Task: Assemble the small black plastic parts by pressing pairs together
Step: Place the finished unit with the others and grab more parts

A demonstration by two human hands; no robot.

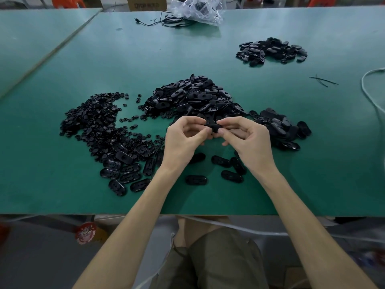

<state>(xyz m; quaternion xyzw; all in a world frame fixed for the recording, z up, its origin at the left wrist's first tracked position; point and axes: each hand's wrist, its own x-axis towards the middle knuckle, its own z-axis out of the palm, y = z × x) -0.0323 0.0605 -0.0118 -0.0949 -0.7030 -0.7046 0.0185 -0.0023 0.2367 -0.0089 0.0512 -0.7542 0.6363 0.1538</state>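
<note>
Left hand (183,138) and right hand (248,138) both pinch one small black oval plastic part (213,126) above the green table (62,184). Recommended: align edges squarely, then press evenly.

Black part (213,126) mostly behind fingertips (221,132).

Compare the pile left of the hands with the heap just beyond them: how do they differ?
The left pile is mostly tiny round pieces, spread low and scattered at its edges; the central heap is larger oval shells, mounded higher. The left pile reaches nearer the front edge of the green table; the central heap sits farther back. Both are black plastic on that table.
</note>
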